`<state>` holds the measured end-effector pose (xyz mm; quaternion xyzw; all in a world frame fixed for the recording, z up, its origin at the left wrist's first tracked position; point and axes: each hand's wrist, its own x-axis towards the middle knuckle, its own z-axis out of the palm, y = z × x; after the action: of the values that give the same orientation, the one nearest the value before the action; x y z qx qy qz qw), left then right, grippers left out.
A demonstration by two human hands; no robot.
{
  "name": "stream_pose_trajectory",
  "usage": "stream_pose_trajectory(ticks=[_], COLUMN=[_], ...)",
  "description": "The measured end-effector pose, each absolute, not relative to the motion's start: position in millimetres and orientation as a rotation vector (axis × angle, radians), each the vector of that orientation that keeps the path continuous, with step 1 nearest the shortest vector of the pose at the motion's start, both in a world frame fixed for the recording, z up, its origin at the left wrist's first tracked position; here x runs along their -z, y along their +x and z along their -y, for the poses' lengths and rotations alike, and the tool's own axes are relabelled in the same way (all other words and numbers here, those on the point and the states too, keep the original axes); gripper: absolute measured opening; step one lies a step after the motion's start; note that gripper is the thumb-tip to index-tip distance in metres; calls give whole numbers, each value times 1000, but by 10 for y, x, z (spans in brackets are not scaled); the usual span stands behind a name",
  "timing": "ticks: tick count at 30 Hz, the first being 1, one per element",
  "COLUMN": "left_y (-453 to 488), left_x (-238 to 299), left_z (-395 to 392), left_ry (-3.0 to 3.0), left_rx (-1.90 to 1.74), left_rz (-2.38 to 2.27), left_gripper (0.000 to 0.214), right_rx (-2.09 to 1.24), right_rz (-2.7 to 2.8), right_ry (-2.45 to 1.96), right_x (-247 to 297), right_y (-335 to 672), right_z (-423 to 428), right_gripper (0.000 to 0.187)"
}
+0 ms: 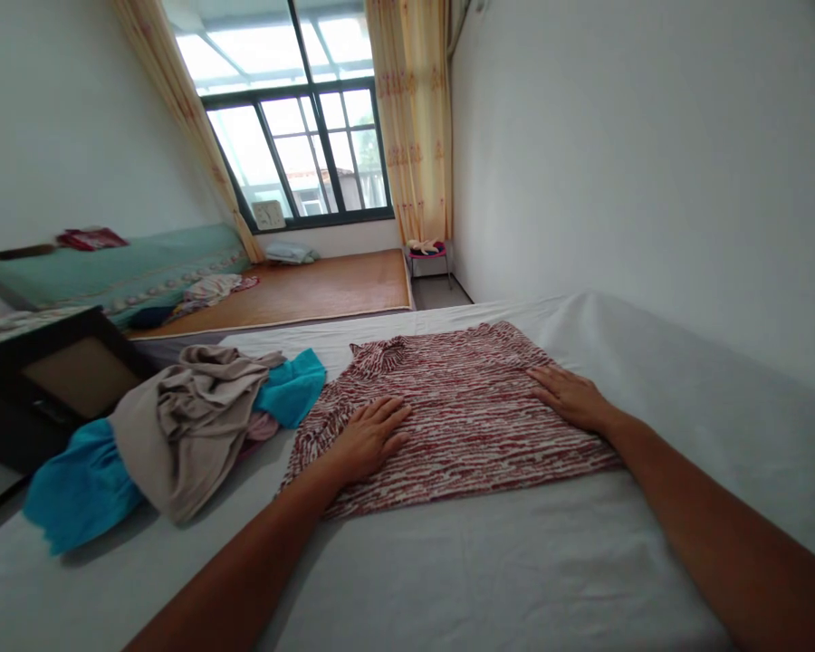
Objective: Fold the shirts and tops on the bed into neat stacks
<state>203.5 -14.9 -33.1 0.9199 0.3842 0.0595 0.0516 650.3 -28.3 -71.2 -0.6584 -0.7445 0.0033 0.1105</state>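
A red-and-white striped garment (458,407) lies spread flat on the white bed sheet (489,561). My left hand (370,439) rests flat on its left part, fingers stretched out and pointing right. My right hand (570,397) lies flat on the garment's right edge, fingers extended toward the left. Neither hand holds anything.
A heap of clothes lies to the left: a beige garment (183,421) over turquoise cloth (81,484). A dark table (47,380) stands at the left edge. Beyond are a wooden platform (312,290), a green mattress (109,267), a window (305,154) and a white wall on the right.
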Motion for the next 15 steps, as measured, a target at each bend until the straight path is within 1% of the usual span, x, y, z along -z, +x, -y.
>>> stream_pose_trajectory(ticks=[6, 9, 12, 15], left_y=[1736, 1639, 1660, 1743], left_x=[428, 392, 241, 47], left_z=[-103, -225, -362, -605], left_ry=[2730, 2718, 2709, 2659], left_rx=[-206, -247, -197, -132], left_rz=[-1406, -1418, -1423, -1577], left_gripper=[53, 51, 44, 34], right_rx=[21, 43, 90, 76], right_rz=[2169, 2159, 2133, 2151], right_ry=[-1974, -1969, -2006, -2014], right_x=[761, 787, 808, 729], right_y=[6521, 6481, 6418, 6424], right_z=[241, 251, 279, 243], right_gripper=[56, 56, 54, 53])
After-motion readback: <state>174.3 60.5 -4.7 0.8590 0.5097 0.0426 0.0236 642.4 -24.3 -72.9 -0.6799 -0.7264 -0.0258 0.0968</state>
